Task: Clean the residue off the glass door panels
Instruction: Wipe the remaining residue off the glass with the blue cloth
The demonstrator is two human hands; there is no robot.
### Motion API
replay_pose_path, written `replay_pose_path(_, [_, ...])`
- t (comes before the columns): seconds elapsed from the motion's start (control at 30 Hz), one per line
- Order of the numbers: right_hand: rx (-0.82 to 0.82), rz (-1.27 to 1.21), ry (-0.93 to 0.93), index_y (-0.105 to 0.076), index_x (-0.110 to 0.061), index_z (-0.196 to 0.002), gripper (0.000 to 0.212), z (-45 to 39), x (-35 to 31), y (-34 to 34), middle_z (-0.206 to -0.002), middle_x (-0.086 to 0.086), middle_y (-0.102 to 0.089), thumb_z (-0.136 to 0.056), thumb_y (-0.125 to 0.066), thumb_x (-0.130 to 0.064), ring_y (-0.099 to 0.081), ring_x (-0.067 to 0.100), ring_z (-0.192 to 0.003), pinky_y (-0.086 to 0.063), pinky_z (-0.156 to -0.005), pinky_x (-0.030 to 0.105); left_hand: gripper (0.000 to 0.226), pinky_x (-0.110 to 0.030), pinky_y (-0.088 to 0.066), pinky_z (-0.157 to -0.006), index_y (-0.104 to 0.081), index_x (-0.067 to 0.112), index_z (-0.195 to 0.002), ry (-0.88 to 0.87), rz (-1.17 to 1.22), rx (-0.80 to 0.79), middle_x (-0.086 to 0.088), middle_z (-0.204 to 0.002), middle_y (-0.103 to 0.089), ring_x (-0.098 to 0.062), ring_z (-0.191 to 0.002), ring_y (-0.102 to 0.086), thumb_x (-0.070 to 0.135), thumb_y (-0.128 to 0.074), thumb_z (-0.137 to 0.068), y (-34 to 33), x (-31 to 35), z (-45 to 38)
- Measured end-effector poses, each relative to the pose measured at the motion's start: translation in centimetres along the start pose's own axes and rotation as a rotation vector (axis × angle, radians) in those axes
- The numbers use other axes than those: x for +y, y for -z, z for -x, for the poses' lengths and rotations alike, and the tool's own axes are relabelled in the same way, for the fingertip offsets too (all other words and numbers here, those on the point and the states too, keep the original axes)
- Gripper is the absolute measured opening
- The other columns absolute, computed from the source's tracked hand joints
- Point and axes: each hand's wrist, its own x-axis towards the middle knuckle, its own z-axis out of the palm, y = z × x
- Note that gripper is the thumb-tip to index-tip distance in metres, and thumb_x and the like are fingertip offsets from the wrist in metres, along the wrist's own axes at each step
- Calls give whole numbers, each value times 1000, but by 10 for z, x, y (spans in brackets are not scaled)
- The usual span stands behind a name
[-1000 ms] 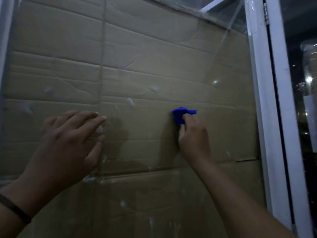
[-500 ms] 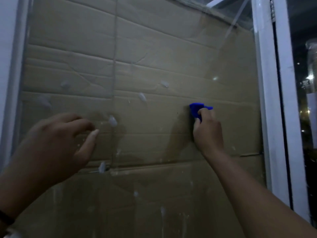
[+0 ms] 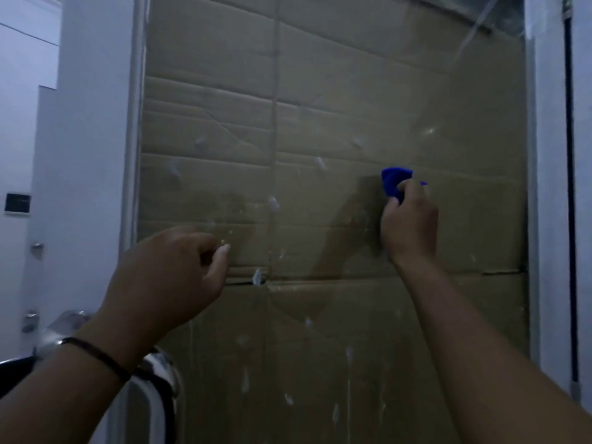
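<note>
- Glass door panel [image 3: 416,91]: standing upright, long axis vertical, filling the middle of the view between a white frame [image 3: 541,187] at right and a pale edge at left; brown cardboard [image 3: 208,59] is showing through it.
- Residue [image 3: 257,276]: whitish smears and drips are dotting the glass, thickest low and centre.
- Right hand [image 3: 408,225]: fingers curling round a blue tool [image 3: 393,182], pressing it against the glass at right of centre; the tool's exposed end is pointing up.
- Left hand [image 3: 166,277]: fingers curling loosely inward, holding nothing, hovering near the glass at lower left; whether it is touching cannot be told.
- Dark wristband [image 3: 99,354]: circling the left wrist.
</note>
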Motion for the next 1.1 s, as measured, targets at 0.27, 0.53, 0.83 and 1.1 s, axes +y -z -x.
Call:
replay_pose_path(0.27, [-183, -24, 234, -56, 0, -97, 11, 70, -38, -24, -98, 19, -55, -88, -51, -3, -51, 33, -87, -27, -66, 29, 47, -24, -30, -46, -36, 21, -47, 60, 22, -33, 7, -51, -40, -13, -47, -41, 32, -56, -88, -4, -3, -2])
replay_pose_path(0.53, [112, -112, 26, -56, -5, -104, 19, -23, -28, 8, -107, 20, -58, -87, -50, -8, -54, 31, -94, -31, -73, 24, 19, -32, -51, -52, -49, 26, -72, 131, 98, -57, 7, -56, -50, -12, -51, -50, 36, -54, -88, -3, -2, -1])
replay_pose_path(0.83, [30, 140, 193, -56, -1, -105, 23, -93, -43, -16, -115, 24, -51, -84, -45, -3, -51, 38, -102, -39, -82, 36, 16, -28, -46, -52, -52, 22, -74, 197, 81, 5, 6, -59, -52, -16, -53, -50, 33, -55, -86, 0, -1, 0])
replay_pose_path(1.1, [-69, -8, 406, -59, 2, -98, 17, -2, -79, -33, -100, 22, -58, -86, -48, 0, -52, 34, -91, -38, -78, 38, 29, -27, -46, -48, -47, 22, -60, 187, 109, 17, 7, -51, -47, -11, -46, -46, 32, -55, -87, -3, -4, 2])
